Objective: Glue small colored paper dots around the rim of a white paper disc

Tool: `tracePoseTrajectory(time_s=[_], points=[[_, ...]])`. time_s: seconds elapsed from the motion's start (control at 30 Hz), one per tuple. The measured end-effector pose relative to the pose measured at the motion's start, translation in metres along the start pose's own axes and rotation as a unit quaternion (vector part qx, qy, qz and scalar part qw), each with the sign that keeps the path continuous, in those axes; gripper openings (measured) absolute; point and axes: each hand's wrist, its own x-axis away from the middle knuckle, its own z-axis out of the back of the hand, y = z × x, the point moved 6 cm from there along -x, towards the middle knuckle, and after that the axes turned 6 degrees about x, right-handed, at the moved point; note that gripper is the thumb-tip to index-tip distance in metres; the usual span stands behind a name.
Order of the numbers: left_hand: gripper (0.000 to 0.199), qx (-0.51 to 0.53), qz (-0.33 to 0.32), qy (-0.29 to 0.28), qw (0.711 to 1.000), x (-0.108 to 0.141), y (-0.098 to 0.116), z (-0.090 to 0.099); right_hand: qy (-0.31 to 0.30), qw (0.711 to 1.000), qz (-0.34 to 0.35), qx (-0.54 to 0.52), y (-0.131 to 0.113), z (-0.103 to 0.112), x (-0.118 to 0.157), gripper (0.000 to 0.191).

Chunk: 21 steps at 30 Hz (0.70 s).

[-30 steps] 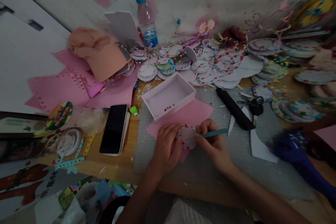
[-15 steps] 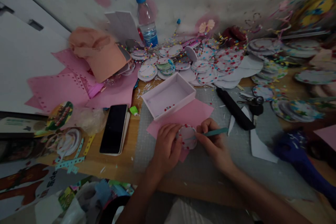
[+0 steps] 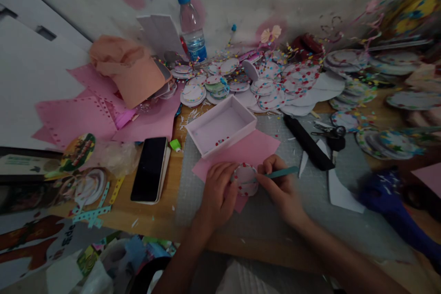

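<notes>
A small round white disc (image 3: 246, 176) edged with red dots lies over a pink sheet (image 3: 255, 146) on the cutting mat. My left hand (image 3: 219, 193) grips the disc's left edge between thumb and fingers. Pinched in my right hand (image 3: 279, 187) is a thin teal tool (image 3: 283, 172), its inner end hidden by my fingertips at the disc's right edge. Behind them stands an open white box (image 3: 222, 126) with a few small red pieces inside.
A phone (image 3: 149, 170) lies on the left. Decorated round discs (image 3: 272, 94) are piled along the wall, near a water bottle (image 3: 193, 32). On the right are a black case (image 3: 308, 143), keys (image 3: 329, 131) and a blue glue gun (image 3: 389, 202).
The outer end of the teal tool has shifted very slightly left. Both hands hold nearly the same place, and the view has barely moved.
</notes>
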Motion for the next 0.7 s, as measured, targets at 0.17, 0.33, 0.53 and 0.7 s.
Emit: tracePoseTrajectory(time_s=[0.17, 0.33, 0.53, 0.7], points=[[0.034, -0.012, 0.007, 0.0, 1.0, -0.0019, 0.0011, 0.0001, 0.003, 1.0, 0.002, 0.0, -0.0021, -0.0004, -0.0003, 0.023], [0.033, -0.014, 0.007, 0.001, 1.0, -0.0023, 0.0008, -0.0002, 0.007, 1.0, 0.018, 0.002, -0.0044, 0.0007, 0.0002, 0.023], [0.033, -0.011, 0.003, 0.008, 1.0, -0.0017, -0.0005, -0.0001, -0.01, 0.999, 0.028, -0.022, 0.0, 0.0013, 0.0026, 0.021], [0.031, -0.01, 0.003, 0.013, 1.0, -0.003, 0.0015, 0.0003, -0.025, 0.999, 0.029, -0.03, 0.0027, 0.0022, 0.0045, 0.019]])
